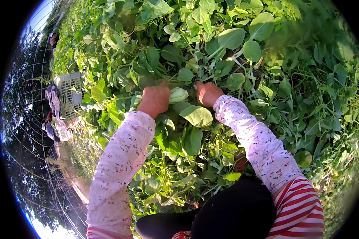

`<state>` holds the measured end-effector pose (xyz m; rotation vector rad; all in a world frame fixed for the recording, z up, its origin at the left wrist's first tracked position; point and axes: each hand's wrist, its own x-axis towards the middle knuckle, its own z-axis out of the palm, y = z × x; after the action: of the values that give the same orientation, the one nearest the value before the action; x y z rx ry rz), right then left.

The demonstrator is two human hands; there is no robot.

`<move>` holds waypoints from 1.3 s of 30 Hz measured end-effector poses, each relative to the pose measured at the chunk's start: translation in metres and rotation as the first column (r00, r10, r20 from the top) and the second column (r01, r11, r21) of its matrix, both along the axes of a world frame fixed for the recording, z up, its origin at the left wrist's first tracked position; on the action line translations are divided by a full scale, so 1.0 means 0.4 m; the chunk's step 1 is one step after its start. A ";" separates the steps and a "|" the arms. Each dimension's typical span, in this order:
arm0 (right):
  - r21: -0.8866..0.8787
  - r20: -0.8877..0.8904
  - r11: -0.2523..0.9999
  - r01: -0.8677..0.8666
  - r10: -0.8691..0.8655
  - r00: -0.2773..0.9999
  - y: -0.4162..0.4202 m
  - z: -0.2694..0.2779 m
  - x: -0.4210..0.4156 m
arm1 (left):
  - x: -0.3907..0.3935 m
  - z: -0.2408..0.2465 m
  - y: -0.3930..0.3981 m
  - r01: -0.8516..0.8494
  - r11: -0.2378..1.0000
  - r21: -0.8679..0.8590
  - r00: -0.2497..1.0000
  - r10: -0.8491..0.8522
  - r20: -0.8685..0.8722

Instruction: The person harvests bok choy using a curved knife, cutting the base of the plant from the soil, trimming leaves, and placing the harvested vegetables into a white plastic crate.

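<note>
My left hand grips a head of bok choy, its pale base pointing right past my fist and some of its leaves hidden behind the hand. Just right of that base, my right hand is curled among the plants. A small glint shows at its fingertips, but I cannot tell what, if anything, it holds. Broad green leaves spread below and between both hands. More leafy bok choy plants with white stalks grow above my right hand.
Dense leafy growth surrounds both hands. At the left, a pale plastic crate stands beside a dark cloth and a clear plastic bag. A wire mesh fence runs along the left edge. My dark-clad knee is below.
</note>
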<state>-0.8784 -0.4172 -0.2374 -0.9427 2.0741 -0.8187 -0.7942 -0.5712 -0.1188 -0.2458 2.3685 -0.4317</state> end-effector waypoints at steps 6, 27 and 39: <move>0.173 0.070 0.961 -0.218 0.208 0.976 -0.004 0.059 -0.031 | 0.038 -0.006 -0.002 0.188 0.977 -0.096 0.981 -0.191 -0.019; -0.340 0.934 0.588 0.734 0.118 0.338 0.017 0.179 -0.067 | 0.071 0.292 0.115 0.036 0.861 0.507 0.847 0.243 -0.473; -0.700 0.673 0.516 0.493 0.247 0.697 0.117 0.367 -0.096 | 0.106 0.330 0.156 0.051 -0.039 0.998 0.258 0.966 0.024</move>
<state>-0.9166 -0.3704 -0.0906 -0.6965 0.9406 -2.0524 -0.7517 -0.5089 0.0133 -1.0209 2.3381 2.1075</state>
